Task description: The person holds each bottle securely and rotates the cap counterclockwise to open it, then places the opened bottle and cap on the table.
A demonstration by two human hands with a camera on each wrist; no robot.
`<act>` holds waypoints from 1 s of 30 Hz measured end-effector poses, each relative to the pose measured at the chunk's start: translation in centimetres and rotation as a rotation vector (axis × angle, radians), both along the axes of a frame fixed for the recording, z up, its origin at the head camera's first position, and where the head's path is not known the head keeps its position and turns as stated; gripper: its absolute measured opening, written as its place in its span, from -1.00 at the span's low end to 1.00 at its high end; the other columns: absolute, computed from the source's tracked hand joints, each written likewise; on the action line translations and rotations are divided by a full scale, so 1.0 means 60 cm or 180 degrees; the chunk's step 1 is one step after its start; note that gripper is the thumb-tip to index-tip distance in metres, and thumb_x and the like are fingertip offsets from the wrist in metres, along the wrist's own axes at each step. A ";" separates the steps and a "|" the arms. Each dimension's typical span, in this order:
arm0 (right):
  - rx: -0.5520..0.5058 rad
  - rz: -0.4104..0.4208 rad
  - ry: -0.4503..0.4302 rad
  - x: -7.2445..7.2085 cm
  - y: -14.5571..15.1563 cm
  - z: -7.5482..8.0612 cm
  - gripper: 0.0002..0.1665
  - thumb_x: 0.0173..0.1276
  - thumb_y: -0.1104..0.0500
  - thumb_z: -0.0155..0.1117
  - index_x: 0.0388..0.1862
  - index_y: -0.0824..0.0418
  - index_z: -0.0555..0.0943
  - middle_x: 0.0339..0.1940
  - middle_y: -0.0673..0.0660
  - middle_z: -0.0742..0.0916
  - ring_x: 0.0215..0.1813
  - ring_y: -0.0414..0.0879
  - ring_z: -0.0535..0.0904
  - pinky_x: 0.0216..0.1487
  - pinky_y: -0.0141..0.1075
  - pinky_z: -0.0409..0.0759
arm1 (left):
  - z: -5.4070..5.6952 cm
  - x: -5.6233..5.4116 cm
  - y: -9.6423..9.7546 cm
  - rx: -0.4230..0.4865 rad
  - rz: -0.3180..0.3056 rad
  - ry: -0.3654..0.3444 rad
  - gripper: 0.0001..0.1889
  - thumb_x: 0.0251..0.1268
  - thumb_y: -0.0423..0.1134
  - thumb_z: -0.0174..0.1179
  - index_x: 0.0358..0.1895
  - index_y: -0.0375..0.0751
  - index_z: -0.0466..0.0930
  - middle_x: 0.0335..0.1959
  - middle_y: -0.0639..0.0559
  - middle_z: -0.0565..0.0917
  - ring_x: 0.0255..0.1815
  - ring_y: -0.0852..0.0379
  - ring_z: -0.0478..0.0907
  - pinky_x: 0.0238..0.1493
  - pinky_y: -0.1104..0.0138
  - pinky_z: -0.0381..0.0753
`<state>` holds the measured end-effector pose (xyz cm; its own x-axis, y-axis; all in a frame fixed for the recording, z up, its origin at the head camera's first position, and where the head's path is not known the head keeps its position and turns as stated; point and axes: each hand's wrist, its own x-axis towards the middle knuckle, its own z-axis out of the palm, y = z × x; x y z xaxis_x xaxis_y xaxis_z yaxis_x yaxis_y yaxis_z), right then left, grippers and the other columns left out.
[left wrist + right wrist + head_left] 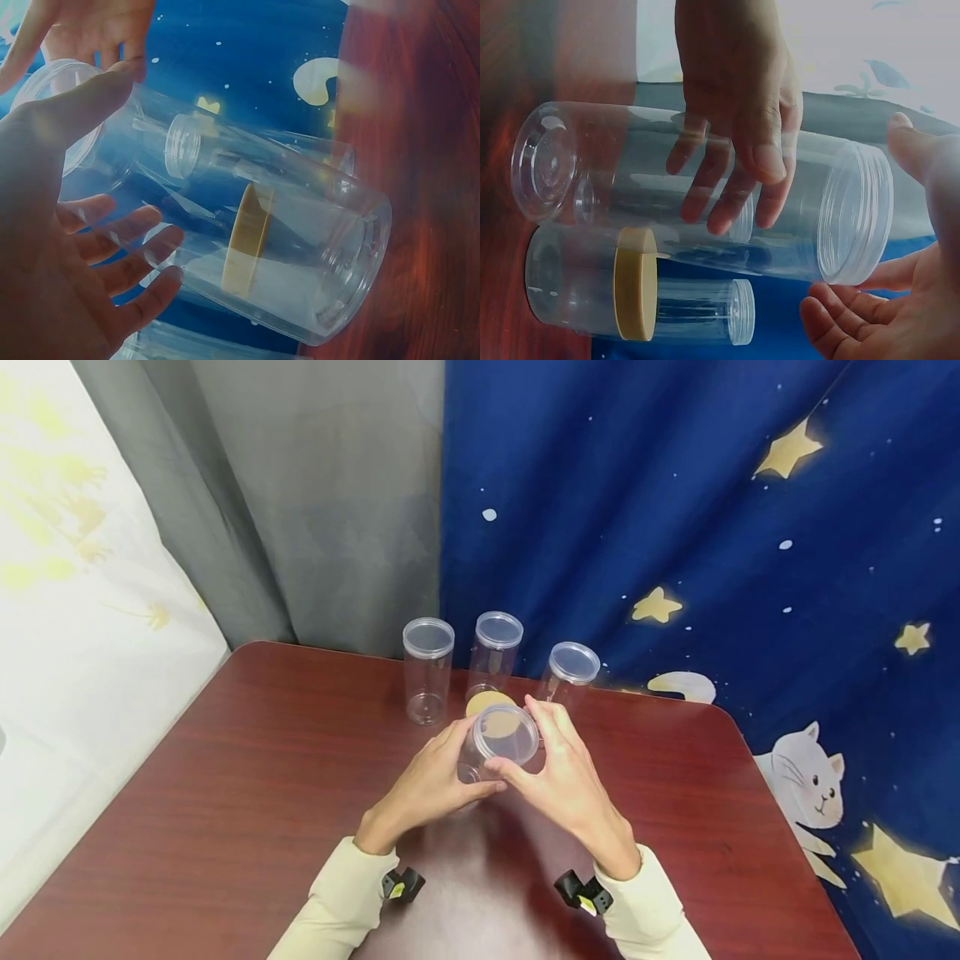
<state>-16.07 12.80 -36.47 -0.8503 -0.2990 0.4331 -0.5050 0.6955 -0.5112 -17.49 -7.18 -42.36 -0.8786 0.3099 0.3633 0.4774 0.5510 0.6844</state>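
Wears cream-coloured long sleeves (345, 893) with a small black camera (402, 885) at each wrist. Grips with the left hand (423, 781) the body of a tall, clear plastic, cylindrical jar (802, 217), thumb on one side and fingers curved round the other. Holds that jar tilted, in front of the chest and over a glossy reddish-brown table (262, 777), with its round, clear, ridged top (510, 739) at the upper end. Cannot tell about contact between its base and the tabletop. Curves the right hand (562, 768) loosely about that top, thumb and fingers well parted, with a gap between thumb and rim in the right wrist view; cannot tell about contact at the fingertips.

Just behind, upright on the table, a shorter clear jar (562, 281) under a flat, gold-coloured round lid (637, 289). Farther back, near the far table edge, three tall clear lidded jars (427, 677), upright and well apart. Beyond, a plain grey curtain (337, 502), a dark blue curtain (570, 510) printed with yellow stars and a white cat, and, to the left, white cloth (97, 635) with yellow patterning.
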 end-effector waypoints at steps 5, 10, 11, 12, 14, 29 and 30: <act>0.0044 -0.0028 0.0025 0.000 -0.005 -0.001 0.10 0.03 -0.27 0.54 0.44 0.23 0.36 0.25 0.12 0.54 0.20 -0.01 0.49 0.20 -0.06 0.54 | 0.000 0.000 0.000 -0.0006 -0.0006 0.0010 -0.05 -0.04 0.13 0.52 0.43 -0.12 0.28 0.23 -0.04 0.54 0.22 0.03 0.50 0.26 0.05 0.49; 0.0037 -0.0006 0.0067 -0.002 -0.006 -0.003 0.06 0.05 -0.27 0.54 0.42 0.22 0.40 0.24 0.12 0.56 0.23 -0.03 0.47 0.22 -0.07 0.51 | 0.000 -0.001 0.000 -0.0012 -0.0019 0.0026 -0.04 -0.04 0.15 0.51 0.44 -0.11 0.27 0.24 -0.01 0.54 0.23 0.05 0.49 0.27 0.06 0.49; 0.0030 0.0009 0.0073 -0.002 -0.006 -0.003 0.05 0.05 -0.26 0.54 0.41 0.22 0.41 0.24 0.12 0.56 0.24 -0.03 0.47 0.23 -0.07 0.51 | 0.001 -0.001 0.000 -0.0015 -0.0023 0.0025 -0.04 -0.04 0.15 0.51 0.44 -0.11 0.27 0.24 0.00 0.54 0.23 0.05 0.49 0.27 0.06 0.49; 0.0023 0.0027 0.0080 -0.002 -0.005 -0.004 0.04 0.05 -0.25 0.54 0.41 0.22 0.41 0.24 0.12 0.56 0.24 -0.03 0.47 0.24 -0.07 0.51 | 0.001 0.000 -0.001 -0.0018 -0.0022 0.0017 -0.04 -0.03 0.16 0.51 0.44 -0.10 0.27 0.24 0.00 0.53 0.23 0.05 0.48 0.27 0.06 0.48; 0.0008 0.0072 0.0091 -0.003 -0.004 -0.004 0.02 0.05 -0.22 0.55 0.40 0.22 0.41 0.24 0.12 0.56 0.26 -0.04 0.46 0.26 -0.07 0.49 | 0.002 0.000 -0.001 -0.0011 -0.0036 0.0019 -0.04 -0.03 0.15 0.51 0.43 -0.11 0.27 0.23 0.00 0.54 0.23 0.05 0.49 0.27 0.07 0.49; -0.0044 0.0432 0.0065 -0.007 0.003 -0.004 -0.05 0.13 -0.04 0.55 0.45 0.18 0.37 0.32 0.09 0.52 0.35 -0.06 0.41 0.34 -0.07 0.43 | 0.003 0.000 -0.001 0.0077 -0.0112 -0.0076 -0.05 -0.04 0.11 0.53 0.43 -0.11 0.27 0.22 0.01 0.53 0.21 0.09 0.48 0.25 0.11 0.50; -0.0055 0.0456 0.0059 -0.007 0.004 -0.003 -0.06 0.13 -0.03 0.55 0.45 0.18 0.37 0.33 0.09 0.51 0.35 -0.06 0.41 0.34 -0.07 0.43 | 0.003 0.000 -0.001 0.0080 -0.0112 -0.0080 -0.06 -0.04 0.11 0.52 0.43 -0.10 0.27 0.22 0.01 0.53 0.21 0.10 0.48 0.25 0.11 0.50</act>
